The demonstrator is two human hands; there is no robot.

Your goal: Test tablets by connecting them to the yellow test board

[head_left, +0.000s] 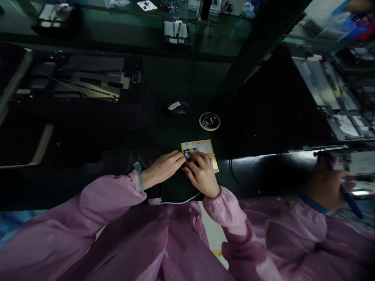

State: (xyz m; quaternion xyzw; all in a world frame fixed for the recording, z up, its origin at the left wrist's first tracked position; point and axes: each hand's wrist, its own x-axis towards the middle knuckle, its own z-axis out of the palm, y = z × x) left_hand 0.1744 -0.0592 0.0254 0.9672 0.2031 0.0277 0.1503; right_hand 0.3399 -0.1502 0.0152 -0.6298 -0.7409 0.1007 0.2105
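Note:
Both hands meet over a small pad with yellow edges lying on the dark bench. On its pale face rests a small electronic part with thin black strips and a silvery piece. My left hand reaches in from the left, its fingers closed and the tips at the part's near-left end. From the right, my right hand bends over the pad, thumb and fingers closed around the same spot. The fingers partly hide what is pinched. A pale blue-green band circles my left wrist.
Beyond the pad are a round dish of small parts and a black mouse. Stacked device housings stand left, more right. A white cable crosses the front edge. A co-worker's hand holds a blue tool at right.

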